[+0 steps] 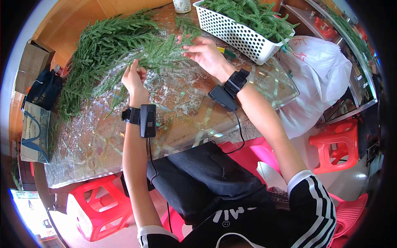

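Note:
A green artificial pine sprig (162, 53) stretches between my two hands over the table. My left hand (135, 79) is closed at its left end, the index finger pointing up and the others curled. At the right end, my right hand (208, 54) has its fingers bent around the sprig's tips, palm turned to the left. Left of them a large heap of pine garland (93, 53) covers the table's far left part. A thin pale strand runs from the heap toward my left fingertips. Just behind my right hand lies a yellow and green handle (227, 52), partly hidden.
White flakes dust the clear-covered table (173, 120). A white perforated basket (235, 38) full of pine sprigs stands at the far right, beside a patterned cup (182, 5). A big white plastic sack (316, 74) bulges at the right edge. Red stools (99, 206) stand below.

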The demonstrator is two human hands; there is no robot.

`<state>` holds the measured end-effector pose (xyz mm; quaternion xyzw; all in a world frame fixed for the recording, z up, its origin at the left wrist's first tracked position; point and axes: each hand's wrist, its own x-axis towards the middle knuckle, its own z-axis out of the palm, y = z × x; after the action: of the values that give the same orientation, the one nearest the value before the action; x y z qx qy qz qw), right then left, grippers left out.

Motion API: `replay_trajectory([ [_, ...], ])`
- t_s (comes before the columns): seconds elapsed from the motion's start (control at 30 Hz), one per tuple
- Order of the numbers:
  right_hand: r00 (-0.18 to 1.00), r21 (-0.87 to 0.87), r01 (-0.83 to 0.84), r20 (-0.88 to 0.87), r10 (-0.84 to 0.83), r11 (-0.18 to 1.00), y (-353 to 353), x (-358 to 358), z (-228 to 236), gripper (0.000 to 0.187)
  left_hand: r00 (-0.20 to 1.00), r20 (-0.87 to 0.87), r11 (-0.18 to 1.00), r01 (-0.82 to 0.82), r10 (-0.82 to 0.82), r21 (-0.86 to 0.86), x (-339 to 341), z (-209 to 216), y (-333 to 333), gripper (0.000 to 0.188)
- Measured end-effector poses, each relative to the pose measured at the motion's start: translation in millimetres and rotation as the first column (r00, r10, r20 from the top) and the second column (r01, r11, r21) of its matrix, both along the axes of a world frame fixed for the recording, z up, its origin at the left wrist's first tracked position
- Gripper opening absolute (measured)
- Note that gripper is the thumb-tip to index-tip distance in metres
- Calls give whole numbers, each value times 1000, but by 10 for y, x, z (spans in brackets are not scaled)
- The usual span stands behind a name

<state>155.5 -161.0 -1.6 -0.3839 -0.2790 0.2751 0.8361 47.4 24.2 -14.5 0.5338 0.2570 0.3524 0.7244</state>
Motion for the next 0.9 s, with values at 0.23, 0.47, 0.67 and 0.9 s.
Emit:
replay_trajectory([
  [0.23, 999, -4, 14, -37, -14, 1000, 8, -48, 35, 16, 1000, 18, 999, 1, 0, -35, -34, 11, -3, 16],
  [0.47, 971, 57, 44, -236, -29, 997, -15, 123, -56, 15, 994, 102, 990, 44, -30, -136, -16, 95, -14, 24],
  [0.67, 954, 141, -15, -294, 57, 990, -58, 193, -120, 11, 985, 171, 972, 67, -28, -225, 32, 18, 28, 23],
  [0.9, 966, 157, -172, -169, 198, 972, -95, -5, 51, 15, 976, 214, 965, 96, -43, -243, 55, -89, 146, 13],
])
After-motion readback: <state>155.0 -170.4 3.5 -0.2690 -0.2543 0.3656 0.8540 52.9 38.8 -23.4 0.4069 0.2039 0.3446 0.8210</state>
